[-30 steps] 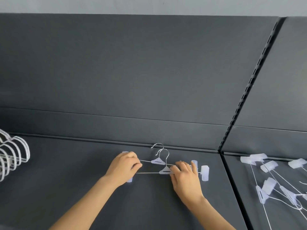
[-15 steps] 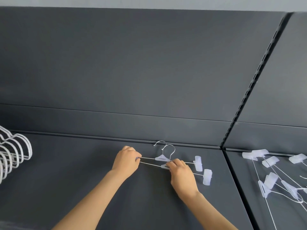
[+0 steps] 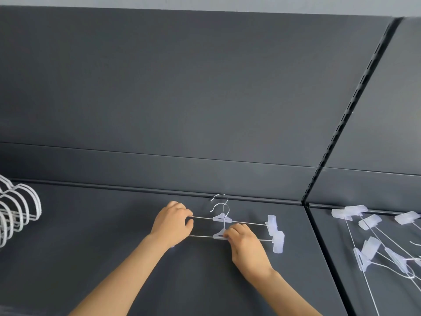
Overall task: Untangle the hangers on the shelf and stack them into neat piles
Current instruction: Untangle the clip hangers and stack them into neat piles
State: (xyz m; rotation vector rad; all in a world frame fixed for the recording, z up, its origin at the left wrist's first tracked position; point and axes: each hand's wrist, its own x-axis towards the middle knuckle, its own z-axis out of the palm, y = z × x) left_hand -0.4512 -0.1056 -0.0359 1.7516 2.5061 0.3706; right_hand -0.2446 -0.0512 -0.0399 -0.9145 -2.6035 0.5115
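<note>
A dark grey shelf (image 3: 114,258) meets a matching back panel (image 3: 182,99). Mid-shelf, near the far edge, lie the far clip hanger (image 3: 222,218) and the near clip hanger (image 3: 278,242), parallel to each other. The left hand (image 3: 172,222) curls round their left ends. The right hand (image 3: 247,249) pinches the near one's middle. Tangled clip hangers (image 3: 373,247) lie on the right, white hangers (image 3: 18,213) on the far left.

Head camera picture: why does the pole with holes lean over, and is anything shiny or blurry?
Head view: the slotted upright leans, probably from the wide lens looking down; head view: soft even light, no glare on the dark shelf; head view: the clip hangers look sharp, not blurred.
</note>
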